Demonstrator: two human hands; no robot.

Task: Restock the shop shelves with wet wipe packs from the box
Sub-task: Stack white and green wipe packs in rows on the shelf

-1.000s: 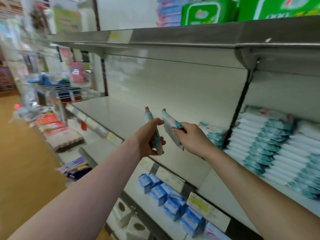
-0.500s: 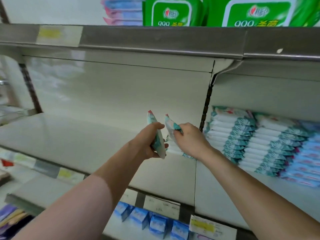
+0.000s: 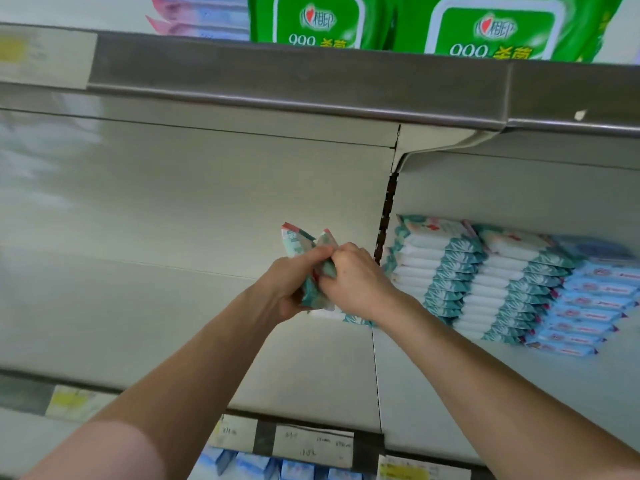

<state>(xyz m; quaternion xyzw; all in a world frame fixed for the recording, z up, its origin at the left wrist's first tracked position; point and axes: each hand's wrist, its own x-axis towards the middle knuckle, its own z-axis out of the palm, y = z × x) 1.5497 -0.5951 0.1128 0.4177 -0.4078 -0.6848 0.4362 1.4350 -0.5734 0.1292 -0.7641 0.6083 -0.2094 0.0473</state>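
Left hand (image 3: 287,287), right hand (image 3: 355,282) around packs (image 3: 298,241)

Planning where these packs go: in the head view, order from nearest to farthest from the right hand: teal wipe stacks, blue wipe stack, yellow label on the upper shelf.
1. Teal wipe stacks, just right of the right hand.
2. Blue wipe stack, further right.
3. Yellow label, far upper left.

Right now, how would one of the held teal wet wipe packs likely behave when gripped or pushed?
Probably soft, not stiff: the teal wet wipe packs crumple between the left hand and right hand. Likely unapt to roll: the stacked packs lie flat in tall piles.
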